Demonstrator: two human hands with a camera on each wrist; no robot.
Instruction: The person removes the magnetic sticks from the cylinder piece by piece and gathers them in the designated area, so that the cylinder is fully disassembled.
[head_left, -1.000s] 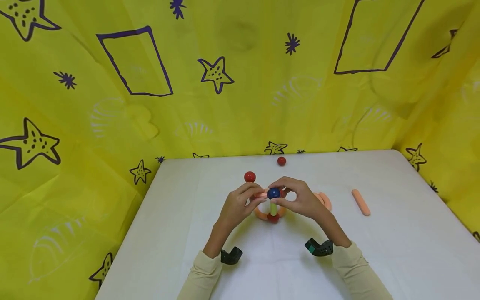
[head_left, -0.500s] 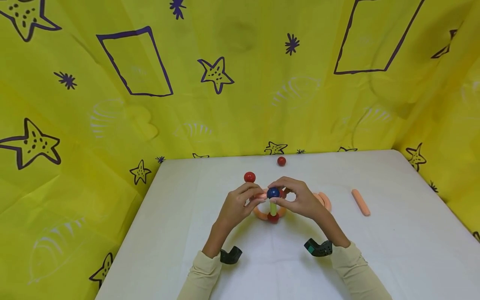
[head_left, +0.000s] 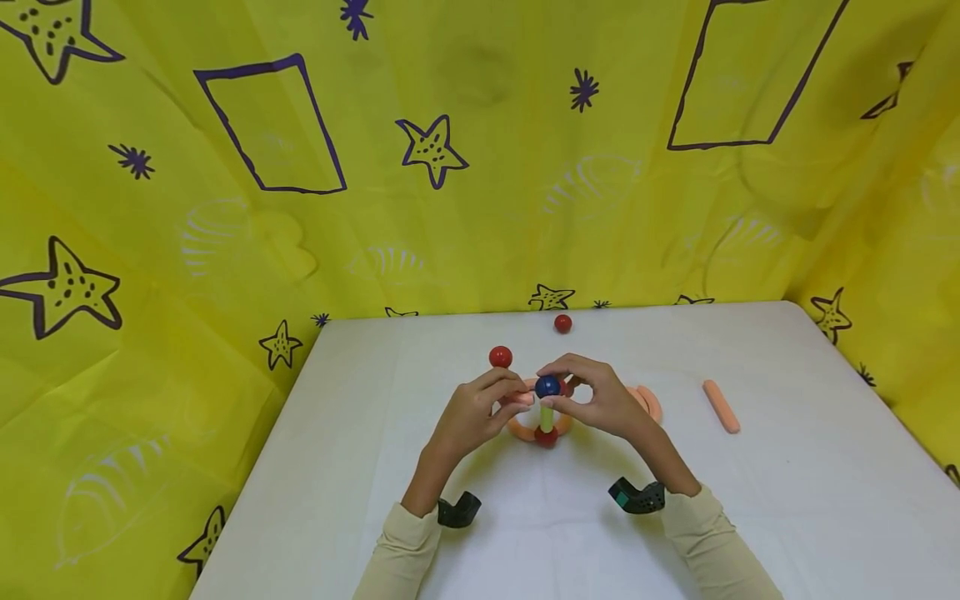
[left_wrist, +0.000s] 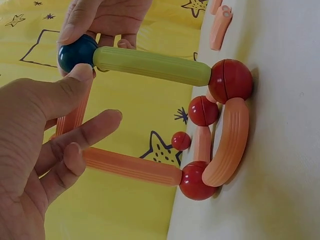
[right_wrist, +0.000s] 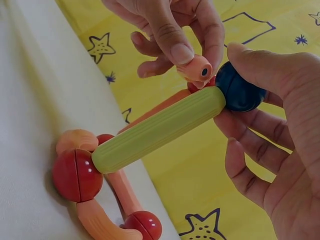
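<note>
My right hand (head_left: pixel 600 398) pinches a blue ball (head_left: pixel 547 387) between thumb and fingers. The ball sits on top of an upright green stick (left_wrist: pixel 152 66), whose lower end meets a red ball (left_wrist: pixel 231 81) on the table. My left hand (head_left: pixel 474 410) pinches a short-looking orange stick (right_wrist: pixel 194 69), its end with a dark dot facing the right wrist camera, close beside the blue ball. Another orange stick (left_wrist: pixel 132 167) rises from a second red ball (left_wrist: pixel 196 181). Curved orange sticks (left_wrist: pixel 231 142) and red balls form a ring at the base, partly hidden by the hands.
On the white table (head_left: pixel 360 483), a loose orange stick (head_left: pixel 722 407) lies to the right. Curved orange pieces (head_left: pixel 651 403) lie behind my right wrist. One red ball (head_left: pixel 562 323) rests near the back edge; another red ball (head_left: pixel 500 357) shows beyond my left hand. Yellow cloth (head_left: pixel 480 233) surrounds the table.
The orange stick in my left hand has tilted slightly, and its end has drawn a little away from the blue ball. My right hand stays on the blue ball.
</note>
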